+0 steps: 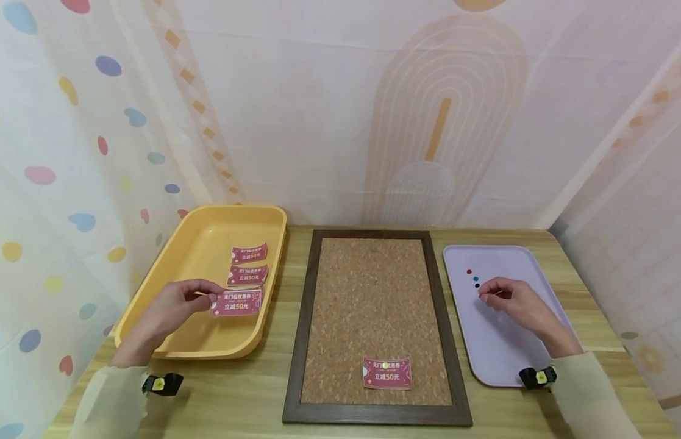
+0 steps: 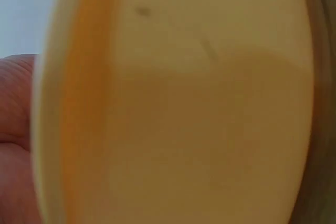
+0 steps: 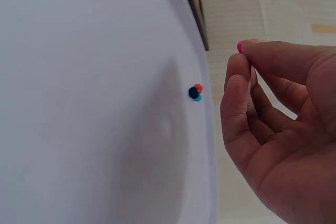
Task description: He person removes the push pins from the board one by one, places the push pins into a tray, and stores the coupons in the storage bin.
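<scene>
My left hand [image 1: 178, 303] pinches the left edge of a dark pink paper coupon [image 1: 241, 303] over the yellow tray [image 1: 170, 349]. Behind it, a second coupon [image 1: 249, 254] and a third coupon [image 1: 248, 276] lie along that tray's right side. My right hand [image 1: 518, 305] is above the lilac tray [image 1: 499, 350]; in the right wrist view a pink thumbtack [image 3: 240, 46] shows between thumb and fingertip. A red, a blue and a black thumbtack [image 3: 193, 93] sit in that tray. On the framed cork board [image 1: 375, 305], a coupon [image 1: 387, 378] carries a yellow thumbtack [image 1: 385, 365] at its upper middle.
The cork board's dark frame [image 1: 375, 416] stands between the two trays on the wooden table [image 1: 230, 396]. A patterned cloth [image 1: 318, 122] hangs behind the table and at both sides. Only tray and finger parts show in the left wrist view.
</scene>
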Demonstrator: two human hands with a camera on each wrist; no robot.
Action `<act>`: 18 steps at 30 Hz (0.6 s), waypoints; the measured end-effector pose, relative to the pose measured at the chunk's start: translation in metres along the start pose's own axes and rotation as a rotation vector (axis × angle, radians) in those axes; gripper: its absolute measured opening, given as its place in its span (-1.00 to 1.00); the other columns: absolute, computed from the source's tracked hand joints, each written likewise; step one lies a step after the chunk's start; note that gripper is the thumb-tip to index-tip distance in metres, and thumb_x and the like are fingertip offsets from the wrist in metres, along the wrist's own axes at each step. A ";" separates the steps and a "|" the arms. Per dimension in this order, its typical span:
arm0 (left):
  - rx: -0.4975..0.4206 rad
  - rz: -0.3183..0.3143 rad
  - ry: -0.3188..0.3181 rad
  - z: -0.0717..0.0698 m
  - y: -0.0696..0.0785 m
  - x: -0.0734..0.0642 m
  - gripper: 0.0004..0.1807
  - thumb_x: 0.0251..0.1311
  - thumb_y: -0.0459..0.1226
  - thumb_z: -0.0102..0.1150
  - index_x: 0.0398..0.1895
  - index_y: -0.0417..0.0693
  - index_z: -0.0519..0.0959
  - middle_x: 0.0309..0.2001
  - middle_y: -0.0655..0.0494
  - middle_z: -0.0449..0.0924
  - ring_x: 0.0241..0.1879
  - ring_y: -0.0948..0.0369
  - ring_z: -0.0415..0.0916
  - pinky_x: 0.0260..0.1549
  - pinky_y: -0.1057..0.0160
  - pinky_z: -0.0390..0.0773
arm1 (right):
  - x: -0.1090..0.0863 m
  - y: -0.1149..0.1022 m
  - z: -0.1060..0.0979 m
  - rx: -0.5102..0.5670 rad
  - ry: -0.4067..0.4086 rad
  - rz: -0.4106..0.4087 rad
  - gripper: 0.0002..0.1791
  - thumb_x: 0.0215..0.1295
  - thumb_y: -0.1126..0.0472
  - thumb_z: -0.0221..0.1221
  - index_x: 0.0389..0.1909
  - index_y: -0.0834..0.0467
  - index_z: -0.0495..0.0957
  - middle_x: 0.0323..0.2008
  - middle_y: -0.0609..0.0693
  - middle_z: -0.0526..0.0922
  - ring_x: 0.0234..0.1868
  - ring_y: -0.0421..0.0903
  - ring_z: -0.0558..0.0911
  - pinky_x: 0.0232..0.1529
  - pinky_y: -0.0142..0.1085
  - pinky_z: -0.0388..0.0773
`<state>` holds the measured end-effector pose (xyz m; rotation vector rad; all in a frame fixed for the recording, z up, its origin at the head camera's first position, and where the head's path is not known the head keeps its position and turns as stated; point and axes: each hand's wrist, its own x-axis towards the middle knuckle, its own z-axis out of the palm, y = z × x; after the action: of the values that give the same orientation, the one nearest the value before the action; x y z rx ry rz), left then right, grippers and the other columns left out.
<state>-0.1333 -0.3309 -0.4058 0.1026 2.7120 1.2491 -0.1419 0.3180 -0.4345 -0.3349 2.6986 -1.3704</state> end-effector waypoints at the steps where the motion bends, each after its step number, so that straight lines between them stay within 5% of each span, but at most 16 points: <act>1: 0.007 -0.003 -0.005 0.001 -0.002 0.000 -0.78 0.46 -0.36 0.16 0.05 -0.25 0.68 -0.03 -0.09 0.68 -0.18 0.16 0.55 -0.20 0.25 0.62 | 0.000 0.002 0.001 0.000 -0.004 -0.002 -0.88 0.42 0.41 0.21 -0.12 0.38 0.63 -0.31 0.11 0.67 -0.37 -0.23 0.52 -0.38 -0.32 0.53; 18: 0.060 0.002 -0.077 0.007 -0.016 0.007 -0.81 0.41 -0.41 0.18 -0.01 -0.32 0.69 -0.07 -0.12 0.68 -0.23 0.13 0.51 -0.30 0.29 0.57 | 0.008 0.011 0.009 -0.095 -0.061 -0.027 -0.95 0.38 0.44 0.23 -0.26 0.29 0.66 -0.27 0.05 0.66 -0.28 -0.19 0.49 -0.27 -0.38 0.47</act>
<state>-0.1393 -0.3350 -0.4231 0.1571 2.6848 1.1399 -0.1495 0.3153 -0.4483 -0.4154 2.7245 -1.2203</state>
